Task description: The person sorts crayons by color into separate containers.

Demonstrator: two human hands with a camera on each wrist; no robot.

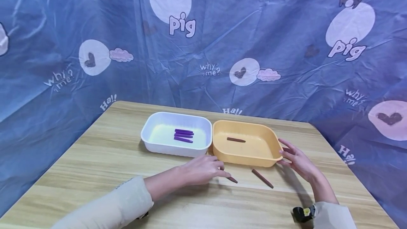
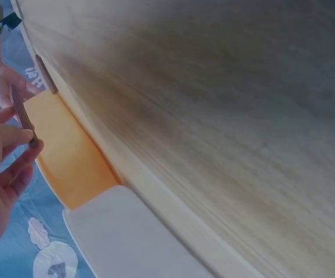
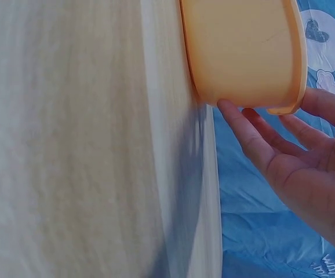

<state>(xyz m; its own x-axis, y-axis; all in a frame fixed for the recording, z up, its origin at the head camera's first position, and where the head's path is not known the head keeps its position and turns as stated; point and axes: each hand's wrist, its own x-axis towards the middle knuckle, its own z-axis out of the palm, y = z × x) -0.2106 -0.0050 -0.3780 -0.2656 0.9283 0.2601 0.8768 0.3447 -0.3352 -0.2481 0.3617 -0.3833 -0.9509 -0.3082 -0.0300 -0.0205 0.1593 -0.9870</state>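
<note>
My left hand [image 1: 203, 170] pinches a brown crayon [image 2: 24, 116] between thumb and fingers, close over the table in front of the two trays. At the right end of the orange tray [image 1: 245, 160], my right hand [image 1: 299, 160] grips the rim, its fingers spread along the end wall [image 3: 243, 69]. Another brown crayon [image 1: 262, 178] lies on the table between my hands. Inside the orange tray rests one more brown crayon [image 1: 236, 139]. Several purple crayons [image 1: 183, 135] lie side by side in the white tray [image 1: 175, 149].
The white tray stands against the left side of the orange one, both toward the back of the wooden table [image 1: 101, 165]. Behind the table hangs a blue printed curtain [image 1: 203, 45], which also runs along both sides.
</note>
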